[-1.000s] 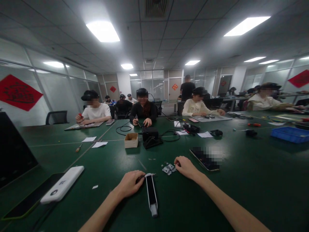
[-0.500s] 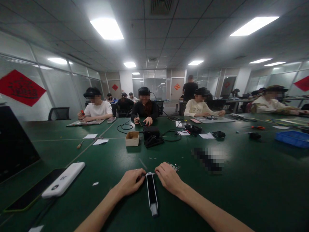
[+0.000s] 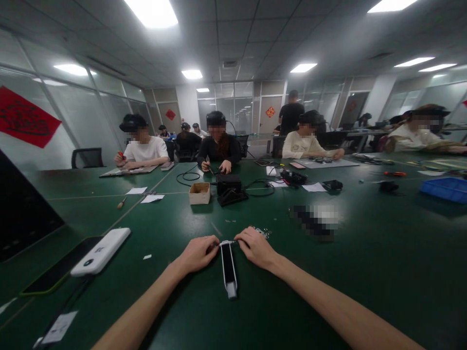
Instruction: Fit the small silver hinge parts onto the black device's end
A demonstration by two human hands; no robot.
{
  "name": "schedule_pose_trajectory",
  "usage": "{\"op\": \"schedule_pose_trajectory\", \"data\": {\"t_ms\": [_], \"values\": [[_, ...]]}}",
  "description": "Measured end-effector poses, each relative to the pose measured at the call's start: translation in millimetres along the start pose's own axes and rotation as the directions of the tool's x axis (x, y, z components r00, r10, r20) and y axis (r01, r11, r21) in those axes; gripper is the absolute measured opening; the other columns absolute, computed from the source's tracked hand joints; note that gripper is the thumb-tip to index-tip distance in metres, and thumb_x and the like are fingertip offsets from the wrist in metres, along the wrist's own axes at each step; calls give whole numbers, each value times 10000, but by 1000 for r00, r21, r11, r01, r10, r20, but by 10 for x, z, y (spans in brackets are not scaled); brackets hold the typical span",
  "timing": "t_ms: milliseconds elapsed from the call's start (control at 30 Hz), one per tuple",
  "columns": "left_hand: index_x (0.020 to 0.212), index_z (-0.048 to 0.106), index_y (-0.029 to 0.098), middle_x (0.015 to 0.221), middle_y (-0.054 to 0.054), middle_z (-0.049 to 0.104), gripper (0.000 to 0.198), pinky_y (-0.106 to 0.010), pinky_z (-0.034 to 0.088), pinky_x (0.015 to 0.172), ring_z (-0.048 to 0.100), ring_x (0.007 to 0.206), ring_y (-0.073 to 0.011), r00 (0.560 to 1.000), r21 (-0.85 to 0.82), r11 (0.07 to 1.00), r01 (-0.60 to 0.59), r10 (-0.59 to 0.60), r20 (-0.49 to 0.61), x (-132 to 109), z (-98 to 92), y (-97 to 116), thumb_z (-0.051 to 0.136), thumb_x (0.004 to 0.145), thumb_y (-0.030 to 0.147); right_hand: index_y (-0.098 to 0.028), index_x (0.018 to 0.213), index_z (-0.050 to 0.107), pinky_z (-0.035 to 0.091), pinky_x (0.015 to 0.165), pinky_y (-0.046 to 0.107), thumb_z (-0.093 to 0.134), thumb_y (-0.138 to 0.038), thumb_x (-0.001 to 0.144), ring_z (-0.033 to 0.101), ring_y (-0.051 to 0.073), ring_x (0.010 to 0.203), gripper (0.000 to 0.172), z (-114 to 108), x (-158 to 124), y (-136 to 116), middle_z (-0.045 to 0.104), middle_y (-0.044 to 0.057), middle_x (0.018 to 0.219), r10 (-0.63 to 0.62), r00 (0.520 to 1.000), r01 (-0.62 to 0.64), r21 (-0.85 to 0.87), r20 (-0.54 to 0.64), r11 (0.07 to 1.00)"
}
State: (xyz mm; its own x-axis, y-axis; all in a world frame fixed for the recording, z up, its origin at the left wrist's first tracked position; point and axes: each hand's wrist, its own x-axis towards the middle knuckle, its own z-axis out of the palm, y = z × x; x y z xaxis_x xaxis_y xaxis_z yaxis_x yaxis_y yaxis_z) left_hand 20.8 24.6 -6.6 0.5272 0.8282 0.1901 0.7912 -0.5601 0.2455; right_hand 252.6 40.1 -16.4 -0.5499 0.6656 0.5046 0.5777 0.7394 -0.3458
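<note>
On the green tabletop lies a long, narrow object with a black top and white edging (image 3: 228, 265), a grey block at its near end. Thin metallic bits stick out sideways from its far end. My left hand (image 3: 200, 251) pinches at the left one, thumb and fingers closed together. On the opposite side, my right hand (image 3: 256, 247) has its fingertips closed at the right one. Exactly what sits between the fingertips is small and partly hidden. Small metal parts (image 3: 263, 232) lie just beyond my right hand.
At left are a white power bank (image 3: 104, 250), a dark phone (image 3: 54, 274) and a black screen (image 3: 25, 209). Ahead stand a small box (image 3: 199, 194) and a black device (image 3: 229, 187) with cables. A blue tray (image 3: 445, 190) is at right. Several people sit across the table.
My view has tipped downward, so everything appears higher in the picture. Both hands keep their places at the far end of the white-edged object.
</note>
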Motion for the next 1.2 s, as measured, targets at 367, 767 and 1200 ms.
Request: {"op": "schedule_pose_trajectory", "data": {"t_ms": [367, 767, 1200], "values": [[909, 554, 196, 720, -3, 625, 169, -236, 400, 604, 583, 646, -154, 1000, 6, 1000, 11, -11, 11, 20, -6, 21, 417, 894, 293, -146, 962, 642, 473, 819, 339, 465, -114, 884, 569, 184, 883, 195, 51, -4, 64, 663, 78, 920, -32, 999, 32, 37, 11, 999], [928, 555, 197, 730, -5, 634, 167, -239, 405, 614, 590, 652, -153, 1000, 5, 1000, 13, -13, 14, 20, -4, 18, 420, 892, 289, -151, 1008, 632, 467, 808, 342, 452, -175, 917, 582, 183, 890, 203, 44, 9, 58, 675, 80, 964, 16, 1000, -17, 23, 22, 1000], [924, 562, 196, 704, 2, 621, 166, -233, 392, 593, 579, 629, -147, 1000, 1, 1000, -1, 1, -3, 15, 16, -6, 426, 894, 287, -142, 965, 643, 465, 805, 326, 510, -159, 875, 581, 182, 876, 162, -2, 12, -3, 678, 74, 924, -2, 1000, 1, 39, 30, 999]]}}
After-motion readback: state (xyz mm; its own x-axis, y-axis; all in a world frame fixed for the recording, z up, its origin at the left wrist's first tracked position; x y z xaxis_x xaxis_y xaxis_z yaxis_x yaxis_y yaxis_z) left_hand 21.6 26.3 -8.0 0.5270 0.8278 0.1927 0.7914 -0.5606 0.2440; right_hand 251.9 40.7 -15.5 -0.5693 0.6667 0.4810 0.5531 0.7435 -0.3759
